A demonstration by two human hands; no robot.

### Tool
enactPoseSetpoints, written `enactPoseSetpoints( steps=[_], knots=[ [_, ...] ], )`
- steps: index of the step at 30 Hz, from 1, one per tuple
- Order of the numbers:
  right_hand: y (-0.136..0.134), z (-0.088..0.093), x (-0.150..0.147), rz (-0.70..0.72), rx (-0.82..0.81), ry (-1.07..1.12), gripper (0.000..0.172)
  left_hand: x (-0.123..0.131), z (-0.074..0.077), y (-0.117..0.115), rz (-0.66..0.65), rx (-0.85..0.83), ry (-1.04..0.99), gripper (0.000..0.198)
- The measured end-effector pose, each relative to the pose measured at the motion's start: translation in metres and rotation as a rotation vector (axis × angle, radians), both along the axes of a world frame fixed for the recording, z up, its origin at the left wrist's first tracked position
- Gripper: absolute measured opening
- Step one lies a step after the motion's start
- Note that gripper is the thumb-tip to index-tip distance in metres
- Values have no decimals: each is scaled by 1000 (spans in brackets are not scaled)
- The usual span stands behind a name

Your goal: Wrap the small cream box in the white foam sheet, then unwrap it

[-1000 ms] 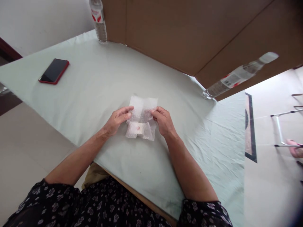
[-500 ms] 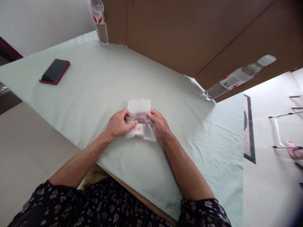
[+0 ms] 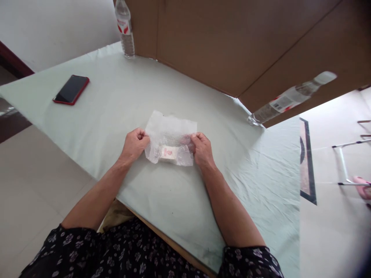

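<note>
A sheet of clear bubble wrap point(image 3: 171, 131) lies spread on the pale green tablecloth point(image 3: 116, 100) in front of me. Under or inside it sits a small white packet with a red mark point(image 3: 168, 152). My left hand point(image 3: 133, 144) pinches the wrap's left edge with curled fingers. My right hand point(image 3: 202, 149) grips the wrap's right edge, fingers closed on it. Both hands rest on the cloth, about a packet's width to either side of the packet.
A red-cased phone point(image 3: 71, 89) lies at the far left. One water bottle point(image 3: 125, 27) stands at the back; another point(image 3: 290, 98) stands at the right beside brown cardboard panels point(image 3: 232, 42). The table's near edge runs diagonally past my lap. White floor lies to the right.
My hands have moved apart, pulling the bubble wrap open from a bunched fold into a wider, flatter sheet. The white packet now lies level between them.
</note>
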State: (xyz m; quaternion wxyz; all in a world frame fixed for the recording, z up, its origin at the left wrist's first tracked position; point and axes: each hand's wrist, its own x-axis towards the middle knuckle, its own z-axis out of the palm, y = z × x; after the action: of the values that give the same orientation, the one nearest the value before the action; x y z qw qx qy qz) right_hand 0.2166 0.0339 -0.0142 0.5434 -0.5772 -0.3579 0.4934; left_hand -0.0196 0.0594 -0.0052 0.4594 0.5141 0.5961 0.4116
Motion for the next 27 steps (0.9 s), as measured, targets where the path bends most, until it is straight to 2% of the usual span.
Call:
enactPoseSetpoints(
  steps=[4,8,15,19,23,25,27],
  knots=[
    [2,-5,4,-45,37,-82,30,1,-2,1,-2,-14,-20,20],
    [3,-5,10,-120,110,-193,23,-2,-1,2,11,42,70,30],
    [-6,18,13,-185,311,-409,14,-9,-6,4,28,166,305,35],
    [-12,29,4,-59,330,-397,12,-9,-5,3,50,237,421,38],
    [-15,32,-1,89,227,-403,18,-7,4,-3,73,463,434,35],
    [-15,32,-2,156,183,-428,20,-5,9,-7,31,508,381,32],
    [-16,32,-1,225,157,-441,22,-3,13,-10,-56,486,313,31]
  ],
)
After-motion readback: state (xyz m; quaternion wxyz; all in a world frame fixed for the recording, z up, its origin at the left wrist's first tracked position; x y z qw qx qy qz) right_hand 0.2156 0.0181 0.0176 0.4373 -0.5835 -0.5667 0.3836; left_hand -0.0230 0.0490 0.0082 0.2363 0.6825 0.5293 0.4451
